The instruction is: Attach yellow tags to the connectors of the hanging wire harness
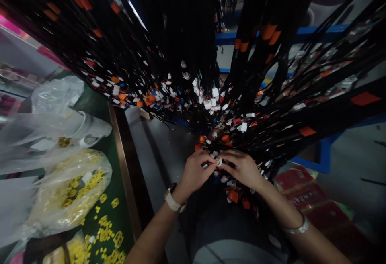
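Note:
Both of my hands meet in the lower middle of the head view around a small white connector (pixel 219 162) with a spot of yellow on it. My left hand (pixel 197 169), with a watch at the wrist, pinches toward its left side with thumb and forefinger; a tiny yellow piece seems to be at the fingertips. My right hand (pixel 241 168) grips the connector from the right. Black wire bundles (pixel 187 23) hang in front, ending in many white and orange connectors (pixel 208 99). The fingers partly hide the connector.
On the left, a green-topped table (pixel 119 191) carries an open plastic bag (pixel 99 167) of yellow pieces, loose yellow pieces (pixel 105 232) and a tipped white cup (pixel 96 127). A blue metal frame (pixel 324 155) stands behind the wires. Red boxes (pixel 304 191) lie at right.

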Action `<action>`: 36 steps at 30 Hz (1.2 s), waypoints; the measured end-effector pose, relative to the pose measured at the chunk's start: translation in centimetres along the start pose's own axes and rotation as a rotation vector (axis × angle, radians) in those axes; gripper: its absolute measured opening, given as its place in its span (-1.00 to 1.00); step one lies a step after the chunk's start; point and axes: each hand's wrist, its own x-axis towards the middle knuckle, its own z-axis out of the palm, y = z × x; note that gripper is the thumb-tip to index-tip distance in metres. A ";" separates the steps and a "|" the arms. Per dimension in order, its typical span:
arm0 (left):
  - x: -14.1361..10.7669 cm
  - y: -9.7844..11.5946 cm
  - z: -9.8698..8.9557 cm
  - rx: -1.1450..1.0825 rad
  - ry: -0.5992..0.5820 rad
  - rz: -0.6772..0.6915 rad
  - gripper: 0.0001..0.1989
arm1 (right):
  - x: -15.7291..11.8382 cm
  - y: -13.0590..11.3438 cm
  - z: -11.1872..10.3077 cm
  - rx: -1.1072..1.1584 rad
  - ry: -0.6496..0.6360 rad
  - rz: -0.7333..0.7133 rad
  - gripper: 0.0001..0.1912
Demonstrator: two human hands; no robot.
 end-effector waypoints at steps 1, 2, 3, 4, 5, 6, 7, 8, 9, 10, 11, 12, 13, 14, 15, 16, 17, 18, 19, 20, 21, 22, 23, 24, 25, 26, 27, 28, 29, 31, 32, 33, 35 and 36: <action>0.0 0.1 0.0 0.005 -0.006 -0.011 -0.92 | 0.0 0.0 0.1 -0.006 0.001 -0.008 -0.81; 0.0 0.1 0.0 0.007 -0.013 -0.023 -0.92 | 0.0 0.1 0.1 -0.011 0.002 -0.019 -0.81; 0.0 0.2 0.0 0.006 -0.022 -0.038 -0.92 | -0.1 0.1 0.1 -0.016 0.004 -0.032 -0.82; 0.0 0.2 0.0 -0.005 -0.033 -0.064 -0.92 | -0.1 0.1 0.2 -0.020 0.006 -0.045 -0.82; 0.0 0.2 0.1 -0.029 -0.046 -0.104 -0.94 | -0.1 0.1 0.2 -0.020 0.005 -0.057 -0.82; 0.0 0.2 0.2 -0.068 -0.058 -0.157 -0.96 | -0.1 0.1 0.2 -0.017 0.001 -0.068 -0.82; 0.1 0.1 0.3 -0.122 -0.069 -0.216 -0.97 | -0.2 0.2 0.2 -0.010 -0.004 -0.076 -0.83; 0.1 0.0 0.3 -0.193 -0.078 -0.278 -0.93 | -0.2 0.2 0.2 0.000 -0.006 -0.082 -0.83; 0.1 -0.2 0.4 -0.283 -0.091 -0.336 -0.87 | -0.2 0.2 0.2 0.013 -0.007 -0.088 -0.82; 0.1 -0.3 0.5 -0.387 -0.113 -0.390 -0.81 | -0.3 0.3 0.2 0.029 -0.003 -0.095 -0.82; 0.2 -0.5 0.5 -0.497 -0.143 -0.436 -0.75 | -0.3 0.3 0.2 0.049 0.004 -0.100 -0.81; 0.2 -0.6 0.5 -0.606 -0.179 -0.475 -0.70 | -0.3 0.4 0.2 0.071 0.013 -0.105 -0.81; 0.1 -0.7 0.5 -0.704 -0.220 -0.509 -0.65 | -0.4 0.4 0.2 0.094 0.020 -0.106 -0.80; 0.1 -0.8 0.5 -0.784 -0.259 -0.537 -0.60 | -0.4 0.5 0.2 0.114 0.027 -0.104 -0.79; 0.1 -0.9 0.5 -0.848 -0.290 -0.556 -0.56 | -0.4 0.5 0.2 0.129 0.032 -0.102 -0.79; 0.0 -1.0 0.5 -0.897 -0.312 -0.569 -0.54 | -0.4 0.5 0.2 0.138 0.034 -0.100 -0.79; 0.0 -1.0 0.5 -0.938 -0.325 -0.580 -0.52 | -0.4 0.5 0.2 0.145 0.033 -0.100 -0.79; 0.0 -1.0 0.5 -0.975 -0.329 -0.591 -0.51 | -0.4 0.5 0.2 0.150 0.031 -0.099 -0.79; -0.1 -1.0 0.6 -1.009 -0.326 -0.598 -0.51 | -0.5 0.5 0.2 0.157 0.030 -0.099 -0.78; -0.1 -1.0 0.7 -1.037 -0.316 -0.603 -0.51 | -0.4 0.5 0.1 0.166 0.028 -0.099 -0.78; -0.1 -1.0 0.7 -1.058 -0.304 -0.604 -0.52 | -0.4 0.5 0.1 0.176 0.026 -0.096 -0.78; -0.1 -1.0 0.8 -1.072 -0.296 -0.604 -0.53 | -0.4 0.5 0.1 0.185 0.024 -0.094 -0.78; 0.0 -1.0 0.9 -1.083 -0.292 -0.604 -0.55 | -0.4 0.4 0.1 0.192 0.020 -0.093 -0.77; 0.0 -0.9 0.9 -1.089 -0.289 -0.602 -0.56 | -0.4 0.4 0.1 0.196 0.014 -0.092 -0.77; 0.0 -0.9 1.0 -1.087 -0.285 -0.597 -0.57 | -0.4 0.4 0.1 0.197 0.006 -0.092 -0.77; 0.0 -0.9 1.0 -1.075 -0.277 -0.592 -0.58 | -0.4 0.4 0.0 0.195 -0.001 -0.091 -0.77; 0.0 -0.9 1.1 -1.056 -0.265 -0.584 -0.58 | -0.4 0.4 0.0 0.190 -0.006 -0.090 -0.77; 0.0 -0.8 1.2 -1.034 -0.248 -0.575 -0.59 | -0.4 0.4 0.0 0.186 -0.010 -0.089 -0.77; 0.0 -0.8 1.3 -1.011 -0.231 -0.567 -0.59 | -0.4 0.4 0.0 0.183 -0.012 -0.088 -0.76; 0.0 -0.8 1.4 -0.974 -0.217 -0.555 -0.60 | -0.4 0.4 0.0 0.179 -0.017 -0.091 -0.76; 0.0 -0.7 1.5 -0.963 -0.215 -0.553 -0.61 | -0.5 0.5 -0.1 0.178 -0.020 -0.094 -0.76; 0.0 -0.7 1.5 -0.956 -0.210 -0.554 -0.61 | -0.5 0.5 -0.1 0.175 -0.023 -0.099 -0.76; 0.0 -0.7 1.6 -0.942 -0.194 -0.561 -0.62 | -0.5 0.5 -0.1 0.172 -0.029 -0.109 -0.76; 0.0 -0.7 1.7 -0.937 -0.187 -0.562 -0.63 | -0.5 0.4 -0.2 0.172 -0.031 -0.113 -0.75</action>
